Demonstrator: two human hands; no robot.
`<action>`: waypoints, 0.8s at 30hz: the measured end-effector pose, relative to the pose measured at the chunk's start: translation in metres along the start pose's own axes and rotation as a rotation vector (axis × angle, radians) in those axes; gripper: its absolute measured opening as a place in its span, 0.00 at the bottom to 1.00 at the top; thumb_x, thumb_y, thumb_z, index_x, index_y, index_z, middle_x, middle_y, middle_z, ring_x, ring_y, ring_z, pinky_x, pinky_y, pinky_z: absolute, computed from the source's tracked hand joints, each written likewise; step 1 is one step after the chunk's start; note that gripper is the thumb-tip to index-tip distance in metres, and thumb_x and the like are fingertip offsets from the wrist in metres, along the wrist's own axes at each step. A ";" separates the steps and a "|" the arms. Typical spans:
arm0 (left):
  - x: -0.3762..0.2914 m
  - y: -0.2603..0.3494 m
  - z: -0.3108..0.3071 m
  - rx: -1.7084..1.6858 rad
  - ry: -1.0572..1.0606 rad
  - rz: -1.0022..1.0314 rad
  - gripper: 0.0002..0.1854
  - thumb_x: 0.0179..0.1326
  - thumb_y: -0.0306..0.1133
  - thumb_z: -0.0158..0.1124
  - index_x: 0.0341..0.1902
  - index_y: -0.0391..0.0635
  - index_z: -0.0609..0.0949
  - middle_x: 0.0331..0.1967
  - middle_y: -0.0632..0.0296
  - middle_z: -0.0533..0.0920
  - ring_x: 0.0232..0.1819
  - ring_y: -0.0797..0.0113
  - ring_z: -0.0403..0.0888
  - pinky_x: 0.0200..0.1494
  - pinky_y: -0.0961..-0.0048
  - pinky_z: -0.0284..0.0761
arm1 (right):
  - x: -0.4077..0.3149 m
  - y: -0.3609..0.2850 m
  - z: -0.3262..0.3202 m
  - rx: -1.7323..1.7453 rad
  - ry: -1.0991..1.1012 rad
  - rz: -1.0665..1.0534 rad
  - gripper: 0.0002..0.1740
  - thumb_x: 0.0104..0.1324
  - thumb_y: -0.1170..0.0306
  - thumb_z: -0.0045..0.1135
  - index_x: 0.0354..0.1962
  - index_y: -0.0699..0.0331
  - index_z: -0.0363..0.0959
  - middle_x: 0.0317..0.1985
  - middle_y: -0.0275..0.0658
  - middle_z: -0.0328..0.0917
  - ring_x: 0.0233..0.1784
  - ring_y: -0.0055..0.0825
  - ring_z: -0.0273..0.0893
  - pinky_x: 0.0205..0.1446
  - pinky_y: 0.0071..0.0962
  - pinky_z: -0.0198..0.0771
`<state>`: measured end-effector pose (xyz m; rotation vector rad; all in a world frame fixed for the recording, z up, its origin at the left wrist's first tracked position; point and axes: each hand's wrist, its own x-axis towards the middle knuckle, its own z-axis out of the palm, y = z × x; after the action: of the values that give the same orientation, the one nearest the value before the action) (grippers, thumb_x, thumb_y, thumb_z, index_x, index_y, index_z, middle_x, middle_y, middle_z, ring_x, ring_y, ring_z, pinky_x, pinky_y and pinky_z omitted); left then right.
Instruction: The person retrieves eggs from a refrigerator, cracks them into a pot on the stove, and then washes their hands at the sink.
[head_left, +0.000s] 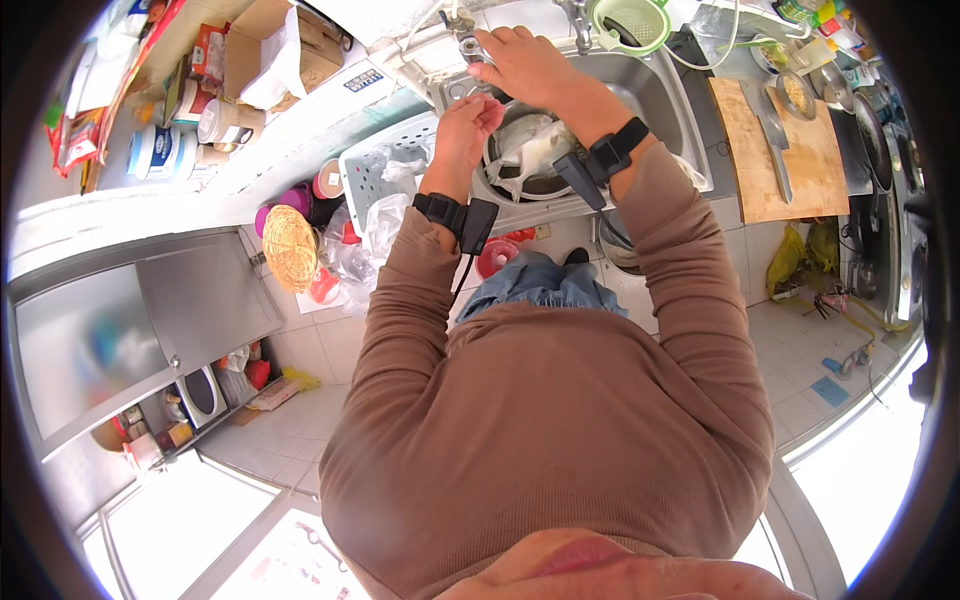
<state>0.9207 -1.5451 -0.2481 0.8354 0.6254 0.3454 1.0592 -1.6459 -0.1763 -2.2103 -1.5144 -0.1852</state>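
Note:
Pale fish (534, 150) lie in a round metal pan (559, 193) in the left part of the stainless steel sink (679, 112). My right hand (521, 66) reaches over the sink's back left corner, its fingers at a metal faucet (471, 49); whether they grip it cannot be told. Just left of the pan is my left hand (474, 124), palm turned inward, fingers loosely together, with nothing visible in it. Another metal faucet (576, 19) stands at the sink's back edge, beside a green colander (632, 26).
To the right, a wooden cutting board (810, 169) bears a cleaver (765, 112), a narrower knife (781, 174) and a bowl of chopped food (796, 95). A grey plastic basket (360, 169) with clear bags stands left of the sink. A wicker basket (290, 249) is nearer the cabinet.

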 end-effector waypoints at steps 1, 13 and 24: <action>0.005 -0.003 0.001 -0.009 0.010 0.014 0.08 0.72 0.27 0.53 0.49 0.35 0.76 0.44 0.50 0.82 0.47 0.59 0.83 0.52 0.65 0.80 | -0.001 0.004 0.003 0.019 0.002 -0.016 0.35 0.71 0.44 0.50 0.63 0.61 0.67 0.54 0.46 0.77 0.63 0.45 0.71 0.60 0.45 0.72; 0.014 -0.040 -0.002 0.538 -0.023 0.127 0.13 0.68 0.29 0.61 0.53 0.36 0.78 0.45 0.56 0.84 0.45 0.68 0.82 0.48 0.74 0.77 | -0.070 0.006 0.149 2.027 0.242 1.096 0.07 0.68 0.79 0.52 0.43 0.71 0.75 0.36 0.43 0.81 0.37 0.31 0.81 0.42 0.29 0.79; 0.046 -0.049 -0.027 0.374 -0.035 -0.089 0.33 0.70 0.55 0.56 0.69 0.43 0.71 0.54 0.61 0.77 0.53 0.67 0.74 0.58 0.69 0.69 | -0.050 -0.046 0.128 2.103 0.149 1.244 0.21 0.76 0.52 0.45 0.54 0.58 0.72 0.50 0.33 0.76 0.52 0.25 0.71 0.57 0.30 0.67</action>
<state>0.9412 -1.5364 -0.3167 1.1643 0.7033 0.1322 0.9801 -1.6192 -0.2950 -0.7507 0.3340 1.0408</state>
